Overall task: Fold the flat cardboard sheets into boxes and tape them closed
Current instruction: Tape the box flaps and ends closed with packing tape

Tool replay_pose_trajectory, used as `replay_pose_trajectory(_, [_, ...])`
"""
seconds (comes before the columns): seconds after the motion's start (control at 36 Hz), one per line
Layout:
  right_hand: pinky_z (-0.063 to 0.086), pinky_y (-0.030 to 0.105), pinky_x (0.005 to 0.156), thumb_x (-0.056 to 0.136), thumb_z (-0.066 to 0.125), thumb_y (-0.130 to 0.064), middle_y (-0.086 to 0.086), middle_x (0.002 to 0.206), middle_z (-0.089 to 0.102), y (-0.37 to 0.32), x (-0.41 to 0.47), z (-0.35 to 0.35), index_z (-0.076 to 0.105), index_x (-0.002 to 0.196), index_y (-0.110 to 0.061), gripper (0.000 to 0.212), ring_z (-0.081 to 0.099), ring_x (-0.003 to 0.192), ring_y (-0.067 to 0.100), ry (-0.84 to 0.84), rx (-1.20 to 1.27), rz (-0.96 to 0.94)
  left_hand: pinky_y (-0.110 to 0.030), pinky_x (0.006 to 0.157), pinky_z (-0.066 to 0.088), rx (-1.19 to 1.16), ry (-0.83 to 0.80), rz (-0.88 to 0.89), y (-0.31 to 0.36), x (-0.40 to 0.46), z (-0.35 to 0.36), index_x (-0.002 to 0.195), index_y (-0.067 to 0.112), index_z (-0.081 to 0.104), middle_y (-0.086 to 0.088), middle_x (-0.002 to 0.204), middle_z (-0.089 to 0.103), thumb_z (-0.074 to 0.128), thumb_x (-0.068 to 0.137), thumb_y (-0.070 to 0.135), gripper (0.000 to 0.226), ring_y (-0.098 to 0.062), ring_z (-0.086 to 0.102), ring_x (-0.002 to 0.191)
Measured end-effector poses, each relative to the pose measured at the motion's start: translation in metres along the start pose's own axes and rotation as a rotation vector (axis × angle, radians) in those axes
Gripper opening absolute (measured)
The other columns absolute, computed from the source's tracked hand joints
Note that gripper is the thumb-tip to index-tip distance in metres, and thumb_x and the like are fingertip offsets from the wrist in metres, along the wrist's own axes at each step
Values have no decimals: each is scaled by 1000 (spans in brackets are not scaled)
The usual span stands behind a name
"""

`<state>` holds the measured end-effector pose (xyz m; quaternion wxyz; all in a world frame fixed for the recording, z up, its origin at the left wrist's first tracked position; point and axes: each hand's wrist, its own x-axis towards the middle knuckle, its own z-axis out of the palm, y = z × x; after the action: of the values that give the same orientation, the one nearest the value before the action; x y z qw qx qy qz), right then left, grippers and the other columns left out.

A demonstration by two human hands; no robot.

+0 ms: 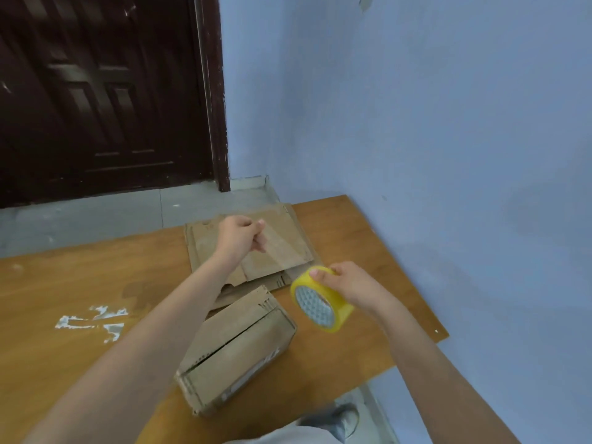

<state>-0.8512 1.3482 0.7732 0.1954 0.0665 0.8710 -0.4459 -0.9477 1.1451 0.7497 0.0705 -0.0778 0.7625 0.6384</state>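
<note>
We see a wooden table [80, 283] with an orange-brown grain top, set against the blue wall. On it lies a folded cardboard box [237, 350] near its front edge, and just behind it a stack of flat cardboard sheets [282, 248]. White scuffed patches [93, 318] mark its left part

Tape [322, 299] is a translucent yellow roll, core showing a grey-white honeycomb pattern; box [235, 350] and flat sheets [256, 248] are plain brown cardboard, box with a pale label strip on its side. Table [64, 283] is orange-brown woodgrain with white scraped patches, wall [416, 123] light blue, door [96, 91] dark brown with panel relief. Floor [96, 216] grey tile, shoe [346, 418] grey.
</note>
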Motion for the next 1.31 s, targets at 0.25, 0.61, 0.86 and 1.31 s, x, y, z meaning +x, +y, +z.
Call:
replay_pose_trajectory(0.25, [31, 27, 58, 81, 63, -54, -1, 65, 43, 28, -14, -5, 50, 71, -2, 55, 42, 60, 12, -118, 31, -59, -22, 53, 47, 68, -9, -153, -54, -7, 4, 78, 1, 62, -8, 64, 62, 56, 95, 19, 25, -14, 58, 46])
replay_pose_trajectory(0.61, [33, 22, 52, 91, 52, -44, -7, 62, 46, 51, -28, 24, 44, 62, -24, 36, 45, 54, 8, -71, -118, 140, -41, 63, 53, 469, 26, 14, -83, -19, 10, 69, 15, 63, -4, 68, 65, 50, 95, 37, 36, -23, 60, 63])
replay_pose_trajectory(0.86, [28, 15, 50, 92, 50, -48, -13, 66, 38, 62, -22, 47, 30, 66, -36, 34, 39, 57, 0, -124, -197, 159, -36, 58, 46, 396, 65, -51, -100, -19, 5, 67, 17, 61, -5, 65, 63, 53, 93, 41, 37, -22, 56, 59])
replay_pose_trajectory(1.31, [37, 24, 58, 92, 50, -46, -1, 73, 51, 75, -24, 62, 56, 83, -15, 33, 45, 61, 10, -75, -150, 170, -27, 55, 40, 450, 47, -41, -99, -18, 11, 70, 19, 61, 1, 71, 64, 53, 94, 39, 32, -16, 58, 66])
